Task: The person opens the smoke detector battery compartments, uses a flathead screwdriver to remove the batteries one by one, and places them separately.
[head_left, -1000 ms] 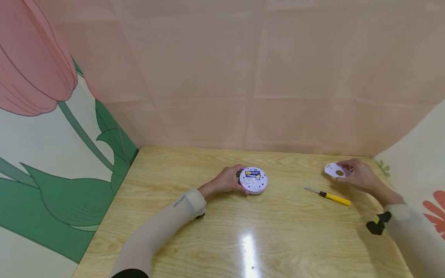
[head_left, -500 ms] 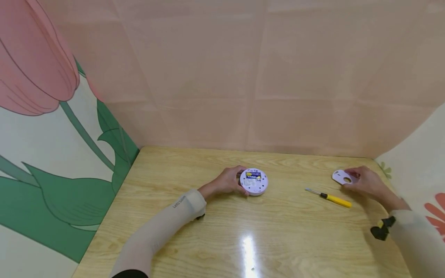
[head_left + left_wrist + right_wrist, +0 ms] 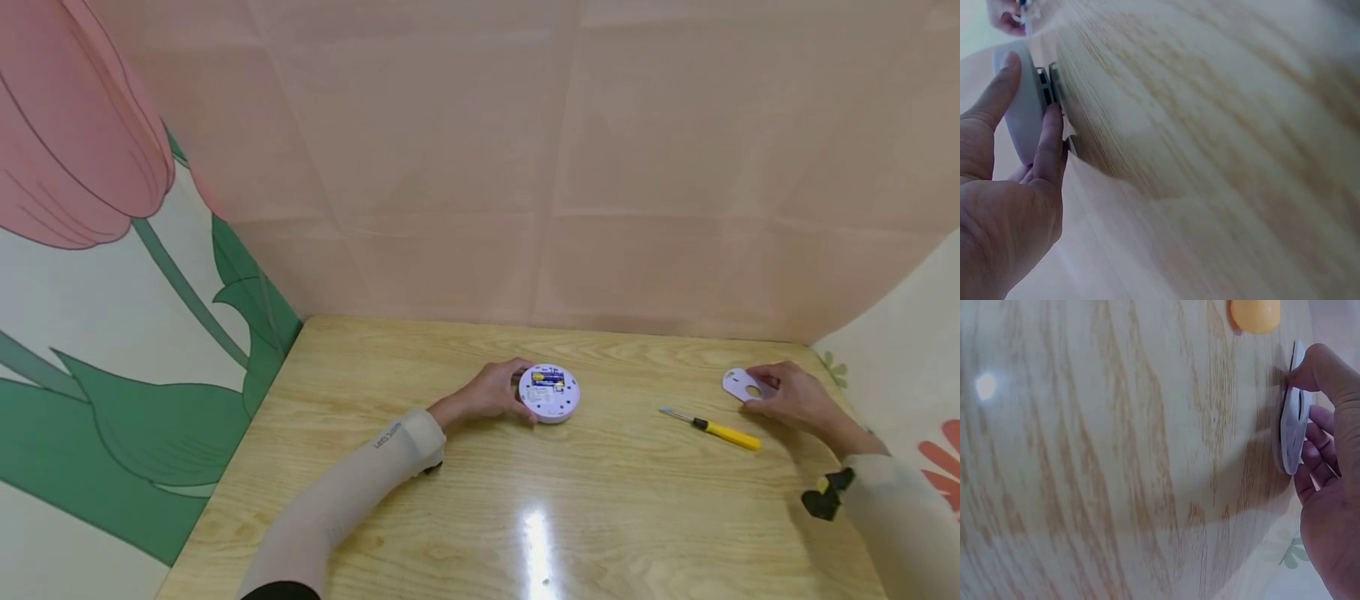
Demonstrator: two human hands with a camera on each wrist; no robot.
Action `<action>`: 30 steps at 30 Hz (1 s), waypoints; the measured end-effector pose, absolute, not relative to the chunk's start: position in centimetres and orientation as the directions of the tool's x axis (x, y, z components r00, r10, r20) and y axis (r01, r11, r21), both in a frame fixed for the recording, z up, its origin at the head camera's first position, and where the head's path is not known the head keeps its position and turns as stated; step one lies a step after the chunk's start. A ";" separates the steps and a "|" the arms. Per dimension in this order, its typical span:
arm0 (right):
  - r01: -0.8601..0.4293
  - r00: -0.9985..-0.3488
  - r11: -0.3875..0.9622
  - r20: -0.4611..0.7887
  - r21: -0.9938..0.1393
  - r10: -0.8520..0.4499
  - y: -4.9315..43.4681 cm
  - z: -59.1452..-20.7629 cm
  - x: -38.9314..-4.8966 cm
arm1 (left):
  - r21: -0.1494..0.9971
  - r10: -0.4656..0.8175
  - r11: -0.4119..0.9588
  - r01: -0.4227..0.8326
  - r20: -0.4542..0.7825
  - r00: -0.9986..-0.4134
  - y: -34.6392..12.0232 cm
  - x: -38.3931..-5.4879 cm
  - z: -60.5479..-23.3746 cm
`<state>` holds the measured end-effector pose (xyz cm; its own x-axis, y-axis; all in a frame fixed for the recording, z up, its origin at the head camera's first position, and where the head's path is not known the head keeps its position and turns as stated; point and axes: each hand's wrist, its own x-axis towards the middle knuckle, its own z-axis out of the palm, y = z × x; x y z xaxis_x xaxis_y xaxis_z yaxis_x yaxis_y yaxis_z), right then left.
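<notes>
My left hand [image 3: 491, 390] grips the left rim of a round white device [image 3: 550, 405] that looks like a smoke alarm. A blue-and-yellow battery [image 3: 548, 380] shows in its upward-facing side. The left wrist view has the thumb on the rim of the white device [image 3: 1021, 106] and fingers on its other side. At the far right, my right hand [image 3: 798, 396] pinches a thin white plate [image 3: 738, 384] with a round hole, seen low by the table in the right wrist view. Between the hands lies a yellow-handled screwdriver [image 3: 726, 433], tip toward the left, touched by neither hand.
Everything is on a light wood table [image 3: 600, 500], its back edge against a plain pinkish backdrop [image 3: 555, 167]. A flower-patterned panel [image 3: 150, 433] borders the left side, another the right. In the right wrist view the screwdriver's yellow handle end [image 3: 1255, 314] is near the thumb.
My right hand has moved right and slightly down with the white plate, lowering it toward the tabletop. The left hand and the round device have stayed nearly still.
</notes>
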<state>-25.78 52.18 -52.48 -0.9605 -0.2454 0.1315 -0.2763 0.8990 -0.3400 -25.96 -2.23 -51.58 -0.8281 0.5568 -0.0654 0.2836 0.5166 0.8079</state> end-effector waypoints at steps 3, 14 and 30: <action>-0.297 -0.954 0.898 0.146 -0.325 -0.262 52.2 -52.5 -25.7 | 0.808 0.558 0.516 0.283 -0.066 -0.827 -2.3 -25.9 -51.7; -0.327 -0.942 0.900 0.170 -0.289 -0.288 51.9 -52.2 -25.7 | 0.818 0.586 0.490 0.301 -0.053 -0.809 -2.5 -25.9 -51.6; -0.360 -0.923 0.904 0.228 -0.230 -0.310 49.6 -50.8 -24.3 | 0.807 0.603 0.490 0.330 -0.040 -0.797 -2.3 -25.8 -51.3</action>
